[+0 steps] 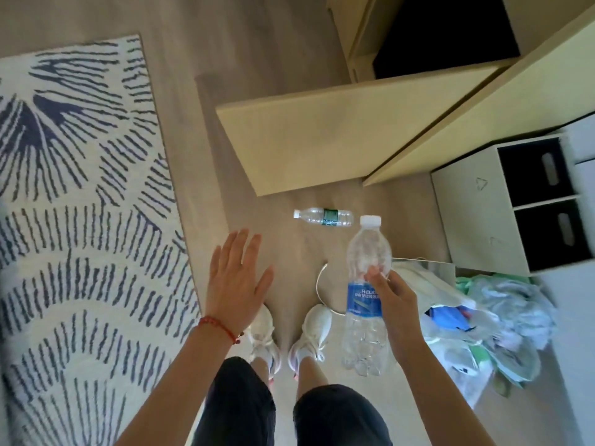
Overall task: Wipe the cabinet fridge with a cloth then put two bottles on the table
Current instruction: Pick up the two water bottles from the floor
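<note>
I look straight down at the floor. My right hand (394, 296) grips a clear plastic bottle with a blue label (367, 284), held upright with its white cap at the top. A second clear bottle with a green label (323, 216) lies on its side on the wooden floor, just beyond my feet and below the open cabinet door (338, 136). My left hand (236, 281) hovers flat with fingers spread, holding nothing, left of the lying bottle. The dark cabinet opening (444, 33) is at the top right. No cloth is identifiable.
A patterned white and blue rug (80, 204) covers the floor on the left. At the right stand a white bin unit with dark slots (515, 201) and a heap of plastic bags (489, 323). A thin white cable (322, 284) curves by my right shoe.
</note>
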Available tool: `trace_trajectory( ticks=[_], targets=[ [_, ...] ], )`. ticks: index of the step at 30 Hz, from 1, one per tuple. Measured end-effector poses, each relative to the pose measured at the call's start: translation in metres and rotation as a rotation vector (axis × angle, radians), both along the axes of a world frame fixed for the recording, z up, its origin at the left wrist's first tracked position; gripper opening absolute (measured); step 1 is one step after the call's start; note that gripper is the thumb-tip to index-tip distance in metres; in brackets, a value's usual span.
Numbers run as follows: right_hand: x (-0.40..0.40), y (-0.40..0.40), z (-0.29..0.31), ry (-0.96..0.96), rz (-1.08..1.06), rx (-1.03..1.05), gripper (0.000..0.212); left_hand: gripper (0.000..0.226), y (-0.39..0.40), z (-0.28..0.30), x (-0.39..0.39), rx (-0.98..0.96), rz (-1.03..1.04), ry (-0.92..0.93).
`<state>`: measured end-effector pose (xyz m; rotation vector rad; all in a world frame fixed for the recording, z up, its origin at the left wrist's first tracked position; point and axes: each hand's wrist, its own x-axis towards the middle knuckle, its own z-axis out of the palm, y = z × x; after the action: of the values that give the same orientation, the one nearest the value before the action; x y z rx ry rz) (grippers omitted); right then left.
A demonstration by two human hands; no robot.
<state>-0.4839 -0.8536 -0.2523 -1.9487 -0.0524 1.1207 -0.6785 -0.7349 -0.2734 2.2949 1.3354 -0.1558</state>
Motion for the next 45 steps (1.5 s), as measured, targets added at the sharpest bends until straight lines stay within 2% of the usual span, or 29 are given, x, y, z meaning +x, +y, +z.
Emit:
trace_trajectory(
  ticks=[8, 11, 16, 22, 24, 26, 29, 31, 34, 35, 38, 40, 43, 45],
  targets=[
    [0.025, -0.002, -0.047, -0.011, -0.034, -0.019, 0.023, 0.056, 0.006, -0.059, 0.042, -0.047, -0.025, -0.045],
    [0.036, 0.004, -0.068, -0.011, -0.031, 0.001, 0.011, 0.056, 0.002, -0.083, 0.054, -0.051, 0.007, -0.083],
    [0.061, 0.009, -0.119, -0.004, 0.017, 0.055, 0.008, 0.062, -0.011, -0.135, 0.078, -0.089, 0.157, -0.163],
    [0.103, 0.012, -0.206, 0.039, 0.129, 0.074, 0.008, 0.081, -0.03, -0.222, 0.124, -0.237, 0.481, -0.332],
    [0.119, 0.017, -0.237, 0.025, 0.171, 0.076, 0.006, 0.073, -0.034, -0.253, 0.138, -0.295, 0.579, -0.4],
    [0.135, 0.026, -0.265, 0.006, 0.215, 0.076, 0.006, 0.053, -0.036, -0.285, 0.149, -0.371, 0.679, -0.456],
    [0.156, 0.042, -0.306, -0.014, 0.295, 0.069, 0.007, 0.045, -0.032, -0.336, 0.16, -0.522, 0.945, -0.582],
    [0.17, 0.055, -0.332, -0.037, 0.388, 0.063, 0.014, 0.042, -0.024, -0.37, 0.165, -0.65, 1.141, -0.686],
    [0.189, 0.081, -0.369, -0.08, 0.529, 0.053, 0.023, 0.011, -0.011, -0.414, 0.171, -0.756, 1.329, -0.84],
    [0.194, 0.089, -0.38, -0.095, 0.563, 0.048, 0.027, 0.011, -0.007, -0.425, 0.174, -0.772, 1.365, -0.891],
    [0.208, 0.109, -0.414, -0.141, 0.663, 0.032, 0.044, 0.016, 0.003, -0.463, 0.18, -0.852, 1.462, -0.965],
    [0.216, 0.118, -0.434, -0.149, 0.74, 0.005, 0.051, 0.021, 0.008, -0.485, 0.185, -0.875, 1.464, -0.929],
    [0.228, 0.13, -0.456, -0.175, 0.858, -0.016, 0.04, 0.029, 0.01, -0.506, 0.195, -0.973, 1.408, -0.931],
    [0.236, 0.139, -0.467, -0.208, 0.933, -0.035, 0.033, 0.049, 0.007, -0.514, 0.202, -1.036, 1.399, -0.988]
  ],
)
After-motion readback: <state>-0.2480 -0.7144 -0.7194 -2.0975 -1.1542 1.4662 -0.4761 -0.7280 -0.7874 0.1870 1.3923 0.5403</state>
